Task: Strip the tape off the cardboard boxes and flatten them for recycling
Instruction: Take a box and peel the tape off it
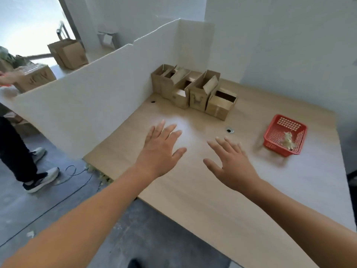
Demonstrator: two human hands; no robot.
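Several small cardboard boxes [195, 89] stand bunched at the far corner of the wooden table [202, 200], their top flaps open. My left hand [160, 149] hovers over the table's middle with fingers spread and straight, holding nothing. My right hand [231, 163] is beside it to the right, also spread and empty. Both hands are well short of the boxes. A red plastic basket [285, 135] at the right holds a crumpled wad of pale tape [287, 143].
A white partition [87, 105] borders the table's left and back. A cable hole [229, 130] sits in the tabletop. Beyond the partition, another person's legs [17, 151] and hand, larger boxes [67, 53], and a cable on the floor.
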